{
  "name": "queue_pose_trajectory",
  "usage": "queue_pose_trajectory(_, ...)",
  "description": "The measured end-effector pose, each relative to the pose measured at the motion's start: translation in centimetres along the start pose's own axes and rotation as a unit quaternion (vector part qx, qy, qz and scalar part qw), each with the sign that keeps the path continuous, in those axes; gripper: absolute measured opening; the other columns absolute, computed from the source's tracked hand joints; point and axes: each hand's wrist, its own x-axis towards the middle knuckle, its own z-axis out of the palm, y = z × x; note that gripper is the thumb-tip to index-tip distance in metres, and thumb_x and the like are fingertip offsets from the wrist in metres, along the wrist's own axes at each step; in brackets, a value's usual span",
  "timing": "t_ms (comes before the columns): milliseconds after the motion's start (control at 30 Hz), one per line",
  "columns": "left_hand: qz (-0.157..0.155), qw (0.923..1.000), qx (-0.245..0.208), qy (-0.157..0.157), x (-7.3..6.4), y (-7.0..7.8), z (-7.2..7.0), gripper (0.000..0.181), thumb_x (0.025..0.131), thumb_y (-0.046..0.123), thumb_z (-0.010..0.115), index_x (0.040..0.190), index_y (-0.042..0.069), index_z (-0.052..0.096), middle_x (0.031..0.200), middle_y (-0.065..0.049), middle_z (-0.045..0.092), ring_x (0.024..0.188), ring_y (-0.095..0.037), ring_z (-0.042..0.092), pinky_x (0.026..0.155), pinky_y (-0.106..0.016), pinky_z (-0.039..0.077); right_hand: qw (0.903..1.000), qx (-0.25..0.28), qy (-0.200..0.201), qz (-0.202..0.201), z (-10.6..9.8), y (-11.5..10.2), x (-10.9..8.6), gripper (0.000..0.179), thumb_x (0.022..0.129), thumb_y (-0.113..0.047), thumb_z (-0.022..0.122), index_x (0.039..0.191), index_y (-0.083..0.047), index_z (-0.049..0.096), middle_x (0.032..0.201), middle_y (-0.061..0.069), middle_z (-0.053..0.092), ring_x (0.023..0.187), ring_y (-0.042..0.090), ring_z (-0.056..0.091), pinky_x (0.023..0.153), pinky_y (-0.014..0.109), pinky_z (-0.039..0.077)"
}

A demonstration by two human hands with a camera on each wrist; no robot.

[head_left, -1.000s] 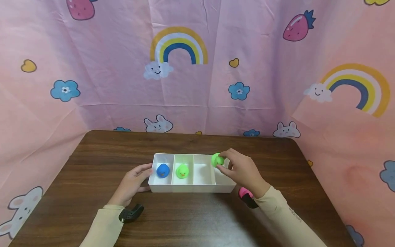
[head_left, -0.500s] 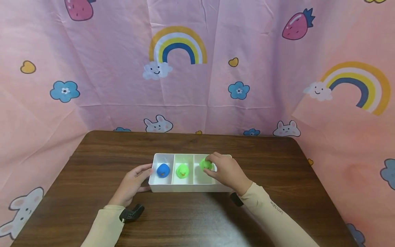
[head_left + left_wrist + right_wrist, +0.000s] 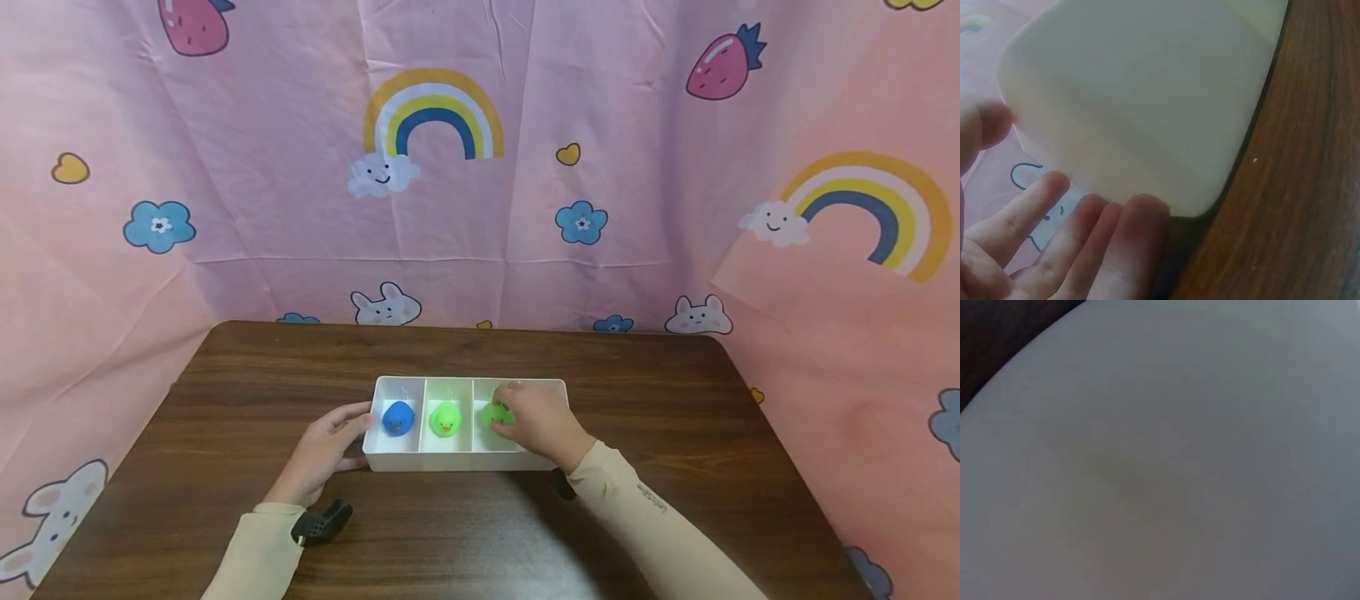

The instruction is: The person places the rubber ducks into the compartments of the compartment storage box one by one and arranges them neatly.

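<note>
In the head view a white divided tray (image 3: 465, 461) lies on the table. My left hand (image 3: 318, 450) holds its left end; in the left wrist view the fingertips (image 3: 1144, 209) meet the tray's end wall (image 3: 1129, 144). A blue rubber duck (image 3: 398, 418) sits in the leftmost compartment, a bright green rubber duck (image 3: 446, 420) in the one beside it. My right hand (image 3: 543, 421) pinches another green rubber duck (image 3: 495, 415) inside the third compartment, partly covering it. That hand hides most of the rightmost compartment. A blurred pale tray surface (image 3: 1166, 450) fills the right wrist view.
The brown wooden table (image 3: 450, 533) stands before a pink patterned cloth (image 3: 465, 208), which also hangs along both sides. Black wrist devices (image 3: 322, 522) sit under both sleeves, close to the tabletop.
My right hand has carried the green rubber duck leftward from over the rightmost compartment and down into the third one. The left hand stays at the tray's left end.
</note>
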Motion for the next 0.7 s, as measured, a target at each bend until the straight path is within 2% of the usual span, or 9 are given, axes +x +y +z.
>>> queue_pose_trajectory(433, 0.001, 1.0, 0.003, 0.003, 0.17, -0.4, 0.07, 0.062, 0.103, 0.049, 0.062, 0.15, 0.01, 0.051, 0.156, -0.021, 0.045, 0.136, -0.044, 0.052, 0.092, -0.049, 0.061, 0.9992, -0.009, -0.029, 0.024, 0.38, -0.39, 0.26, 0.029, 0.084, -0.035, 0.086, 0.098, -0.014, 0.071, 0.092, -0.002, 0.072, 0.069, 0.011, 0.062, 0.06, 0.033, 0.055)
queue_pose_trajectory(700, 0.001, 1.0, 0.001, 0.0, 0.24, -0.33, -0.02, 0.064, 0.102, 0.049, 0.062, 0.151, 0.011, 0.05, 0.156, -0.02, 0.045, 0.137, -0.044, 0.052, 0.091, -0.048, 0.061, 0.9989, -0.007, -0.037, 0.029, -0.04, -0.69, 0.41, 0.03, 0.084, -0.033, 0.086, 0.097, -0.013, 0.069, 0.084, -0.002, 0.069, 0.065, 0.012, 0.057, 0.057, 0.034, 0.052)
